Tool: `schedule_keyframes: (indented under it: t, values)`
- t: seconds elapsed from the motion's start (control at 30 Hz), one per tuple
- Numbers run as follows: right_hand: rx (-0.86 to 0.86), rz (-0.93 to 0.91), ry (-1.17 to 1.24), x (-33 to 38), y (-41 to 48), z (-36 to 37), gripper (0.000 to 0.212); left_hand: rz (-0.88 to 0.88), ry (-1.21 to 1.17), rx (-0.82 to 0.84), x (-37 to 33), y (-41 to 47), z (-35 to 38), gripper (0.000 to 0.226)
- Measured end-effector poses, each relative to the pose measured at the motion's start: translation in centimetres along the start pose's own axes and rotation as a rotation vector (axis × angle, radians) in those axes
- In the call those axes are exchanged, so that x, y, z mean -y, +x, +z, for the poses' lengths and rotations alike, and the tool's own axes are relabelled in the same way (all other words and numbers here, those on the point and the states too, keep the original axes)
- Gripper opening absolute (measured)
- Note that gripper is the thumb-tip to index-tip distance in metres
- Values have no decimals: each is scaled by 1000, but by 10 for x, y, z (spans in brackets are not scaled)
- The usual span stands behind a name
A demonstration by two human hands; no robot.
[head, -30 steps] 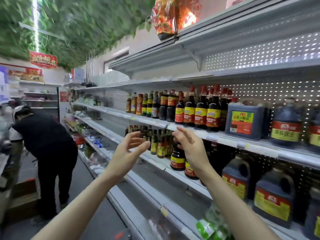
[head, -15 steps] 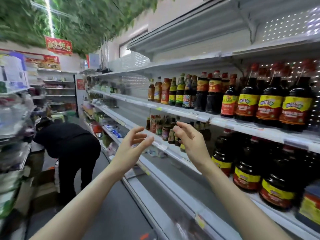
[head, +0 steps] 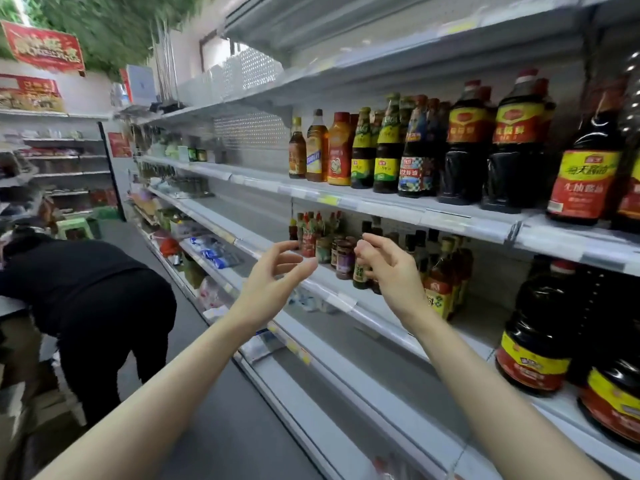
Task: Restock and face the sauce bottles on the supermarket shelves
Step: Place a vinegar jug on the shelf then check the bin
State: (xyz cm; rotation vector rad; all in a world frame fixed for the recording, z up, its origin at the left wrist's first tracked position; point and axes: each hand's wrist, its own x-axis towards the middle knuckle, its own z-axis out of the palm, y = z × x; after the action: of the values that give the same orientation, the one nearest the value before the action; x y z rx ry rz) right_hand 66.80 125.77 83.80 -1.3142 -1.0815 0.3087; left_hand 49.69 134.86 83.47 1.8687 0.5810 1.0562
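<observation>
Currently raised side by side before the shelves (head: 242, 174): left hand (head: 273, 275), fingers loosely curved and spread, thumb apart, gripping nothing. At its 3 o'clock, well clear of it, right hand (head: 394, 275), fingers half curled, likewise holding nothing, as far as can be seen. Just behind the right fingertips, at 11 o'clock from the palm, small bottles and jars (head: 332, 251) crowded on the middle shelf (head: 341, 301); touching or not, cannot tell. Up at 1 o'clock, one level higher, a row of sauce bottles (head: 381, 150), upright, shoulder to shoulder, labels facing out. Down at 4 o'clock, large dark jugs (head: 533, 341) with yellow-and-red labels. Over at 9 o'clock in the aisle, a person in black (head: 86, 299), bent forward. Far up at 10 o'clock, a red sign (head: 45, 46) under green foliage (head: 114, 26).
</observation>
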Motion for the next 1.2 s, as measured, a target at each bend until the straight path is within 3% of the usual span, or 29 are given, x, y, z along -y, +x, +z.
schedule_keyframes:
  t: [0.23,0.33,0.5,0.57,0.7,0.83,1.03,1.13,1.2]
  values:
    - [-119,158,-52,-97,57,22,37,-95,-55,201,112,95,29,66]
    - [-197,233,-104,-138,79,25,37,-129,-68,324,158,138,43,54]
    - [-340,385,-131,-205,102,28,34,-175,-83,490,228,197,67,76]
    - [-385,460,-137,-239,98,30,32,-220,-103,562,261,205,84,69]
    - [-446,604,-153,-311,67,35,27,-319,-98,656,342,185,122,41]
    - [-450,805,-107,-404,19,46,23,-491,-81,765,450,139,155,56]
    - [-417,1072,-106,-550,-78,79,26,-721,21,822,595,52,182,36]
    - [-397,1186,-71,-613,-129,103,13,-809,48,822,655,3,188,50]
    - [-391,1233,-90,-654,-161,120,3,-862,76,805,694,-30,191,42]
